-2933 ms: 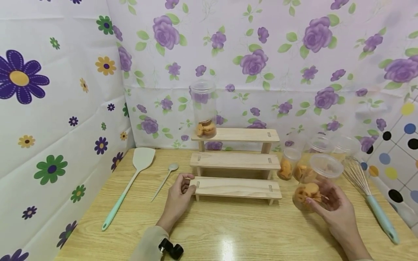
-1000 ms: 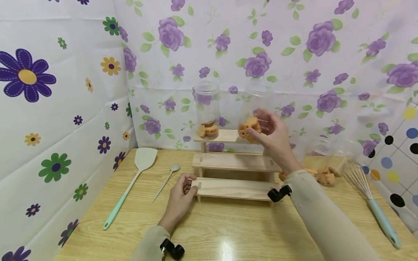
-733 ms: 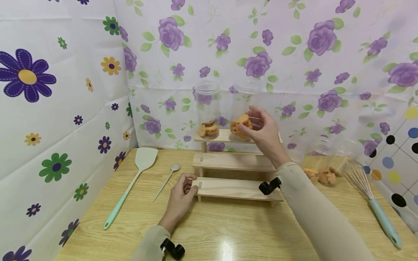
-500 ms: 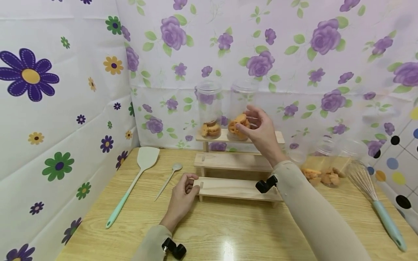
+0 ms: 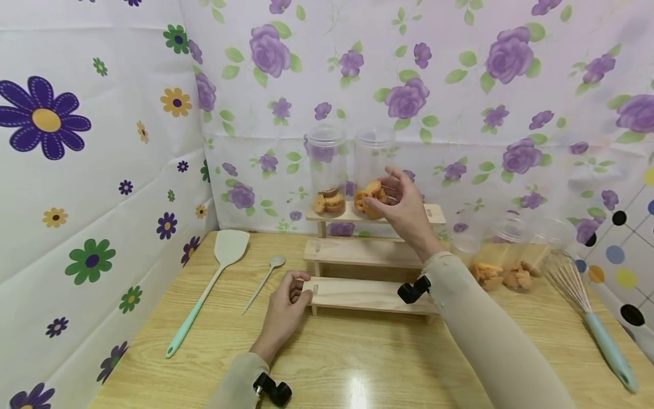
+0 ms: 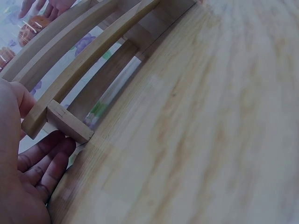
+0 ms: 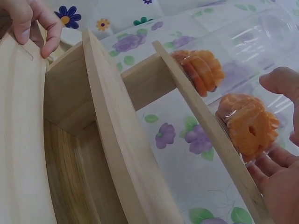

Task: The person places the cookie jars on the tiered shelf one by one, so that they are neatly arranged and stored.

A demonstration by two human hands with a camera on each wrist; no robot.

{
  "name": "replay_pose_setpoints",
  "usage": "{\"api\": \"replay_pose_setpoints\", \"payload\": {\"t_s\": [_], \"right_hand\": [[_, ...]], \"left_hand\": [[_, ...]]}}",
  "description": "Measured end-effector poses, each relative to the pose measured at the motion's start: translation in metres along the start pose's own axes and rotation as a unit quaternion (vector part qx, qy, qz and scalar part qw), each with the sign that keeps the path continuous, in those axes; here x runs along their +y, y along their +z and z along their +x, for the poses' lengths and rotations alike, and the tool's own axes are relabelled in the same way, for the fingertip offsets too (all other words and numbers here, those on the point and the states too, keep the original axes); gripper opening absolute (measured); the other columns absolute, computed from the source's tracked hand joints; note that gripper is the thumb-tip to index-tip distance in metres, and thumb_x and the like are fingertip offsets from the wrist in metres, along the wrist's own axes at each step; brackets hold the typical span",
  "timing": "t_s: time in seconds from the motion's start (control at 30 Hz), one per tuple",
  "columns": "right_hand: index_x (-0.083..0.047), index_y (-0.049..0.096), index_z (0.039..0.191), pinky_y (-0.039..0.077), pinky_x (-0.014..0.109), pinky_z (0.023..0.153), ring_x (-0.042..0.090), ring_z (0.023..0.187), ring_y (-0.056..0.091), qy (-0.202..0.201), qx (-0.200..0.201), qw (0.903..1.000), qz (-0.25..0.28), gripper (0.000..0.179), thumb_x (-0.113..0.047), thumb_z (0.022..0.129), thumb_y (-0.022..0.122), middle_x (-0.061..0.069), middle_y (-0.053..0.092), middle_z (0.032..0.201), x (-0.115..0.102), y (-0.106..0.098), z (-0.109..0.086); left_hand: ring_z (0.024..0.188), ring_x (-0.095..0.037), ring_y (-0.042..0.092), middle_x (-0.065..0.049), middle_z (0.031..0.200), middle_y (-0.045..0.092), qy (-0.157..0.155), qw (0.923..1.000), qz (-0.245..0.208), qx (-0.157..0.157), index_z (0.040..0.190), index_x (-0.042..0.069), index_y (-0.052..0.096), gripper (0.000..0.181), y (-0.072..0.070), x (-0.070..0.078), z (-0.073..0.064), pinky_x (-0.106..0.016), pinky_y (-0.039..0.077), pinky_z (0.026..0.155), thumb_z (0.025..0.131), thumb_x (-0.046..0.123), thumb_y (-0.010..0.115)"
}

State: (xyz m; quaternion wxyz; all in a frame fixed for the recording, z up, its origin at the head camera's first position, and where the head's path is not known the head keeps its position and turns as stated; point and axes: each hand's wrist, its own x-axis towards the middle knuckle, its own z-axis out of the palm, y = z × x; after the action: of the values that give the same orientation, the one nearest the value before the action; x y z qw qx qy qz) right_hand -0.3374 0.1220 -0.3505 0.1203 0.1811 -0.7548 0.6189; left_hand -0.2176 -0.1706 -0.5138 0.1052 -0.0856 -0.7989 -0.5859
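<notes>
A three-tier wooden shelf stands on the table. My left hand grips the left end of its lowest tier; in the left wrist view, curled fingers lie by the shelf's leg. On the top tier, my right hand holds a clear plastic jar low on its side, thumb in front and fingers round the right. Orange cookies fill its bottom. The jar is upright with its base at the board. Just left of it stands a similar jar with cookies.
Several more clear jars with cookies stand right of the shelf, partly behind my right sleeve. A whisk lies at the far right. On the left lie a spatula and a small spoon. Flowered cloth hangs behind.
My right hand has carried the jar from the table's right side up to the top tier, then slid it left towards the other jar. The left hand has stayed on the shelf.
</notes>
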Motion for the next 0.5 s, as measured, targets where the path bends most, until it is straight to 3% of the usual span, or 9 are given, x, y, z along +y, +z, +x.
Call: {"api": "replay_pose_setpoints", "payload": {"t_s": [0.17, 0.5], "right_hand": [[-0.015, 0.027, 0.176, 0.039, 0.054, 0.128, 0.035, 0.153, 0.051, -0.001, 0.004, 0.9998, 0.022, 0.1, -0.026, 0.098, 0.089, 0.017, 0.052, 0.165, 0.0, -0.009, -0.005], [-0.025, 0.039, 0.171, 0.045, 0.053, 0.122, 0.035, 0.147, 0.053, -0.03, 0.036, 0.9975, 0.054, 0.09, -0.02, 0.097, 0.089, 0.017, 0.049, 0.164, -0.013, -0.033, -0.023]], "left_hand": [[0.082, -0.016, 0.059, -0.004, 0.105, 0.07, 0.0, 1.0, -0.002, 0.002, 0.133, 0.02, 0.067, 0.029, 0.001, 0.0, 0.001, -0.024, 0.048, 0.073, 0.106, 0.009, 0.066], [0.083, -0.016, 0.06, -0.004, 0.105, 0.071, -0.007, 1.0, 0.003, 0.004, 0.133, 0.019, 0.067, 0.029, 0.001, 0.0, 0.0, -0.024, 0.049, 0.074, 0.105, 0.01, 0.067]]}}
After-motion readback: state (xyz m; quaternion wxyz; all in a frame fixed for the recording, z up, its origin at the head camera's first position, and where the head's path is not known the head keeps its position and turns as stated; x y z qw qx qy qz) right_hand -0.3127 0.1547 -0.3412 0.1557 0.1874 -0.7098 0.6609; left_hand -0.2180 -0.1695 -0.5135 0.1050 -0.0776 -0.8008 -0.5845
